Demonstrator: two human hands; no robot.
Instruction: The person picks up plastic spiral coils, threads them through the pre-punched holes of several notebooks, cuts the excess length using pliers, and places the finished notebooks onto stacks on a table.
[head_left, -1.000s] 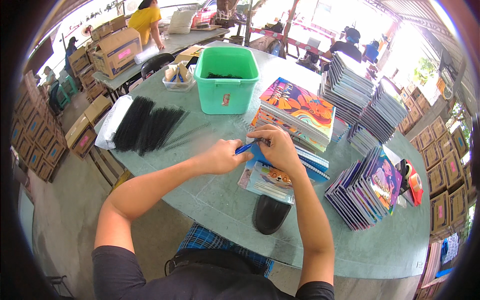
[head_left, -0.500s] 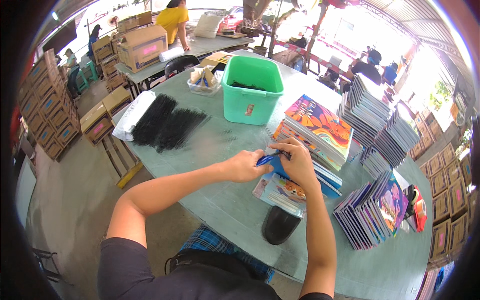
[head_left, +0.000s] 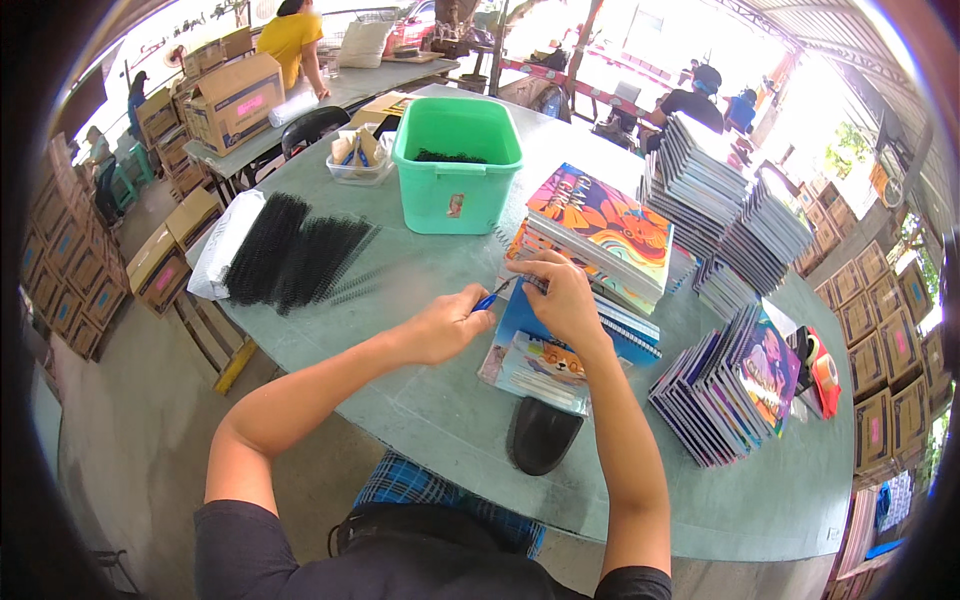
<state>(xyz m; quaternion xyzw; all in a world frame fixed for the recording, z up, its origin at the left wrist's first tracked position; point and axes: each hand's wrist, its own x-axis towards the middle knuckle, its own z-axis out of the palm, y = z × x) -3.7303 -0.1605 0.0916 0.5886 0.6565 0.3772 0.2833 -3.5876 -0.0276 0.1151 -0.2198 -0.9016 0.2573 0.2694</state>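
My left hand (head_left: pixel 445 325) is closed around blue-handled pliers (head_left: pixel 486 301), their dark tip pointing toward my right hand (head_left: pixel 562 300). That right hand has its fingers bent and drawn together at the upper edge of a blue notebook (head_left: pixel 514 318); what they pinch is too small to make out. Below them lies a small pack with an animal-face cover (head_left: pixel 552 366), overlapping the blue notebook. A black rounded object (head_left: pixel 545 437) sits nearest me. Just beyond my right hand is a stack of colourful spiral notebooks (head_left: pixel 606 225).
Black plastic coils (head_left: pixel 295 252) lie on the left of the table, beside white wrapping (head_left: pixel 226 245). A green bin (head_left: pixel 460 195) holds more coils, near a clear tub (head_left: pixel 360 172). Notebook stacks (head_left: pixel 725 390) and a red tape dispenser (head_left: pixel 823 375) stand right. Other people work farther off.
My left hand with the pliers has drawn back a little to the left, opening a gap between my hands. The whole view has shifted slightly, so the scene sits farther left.
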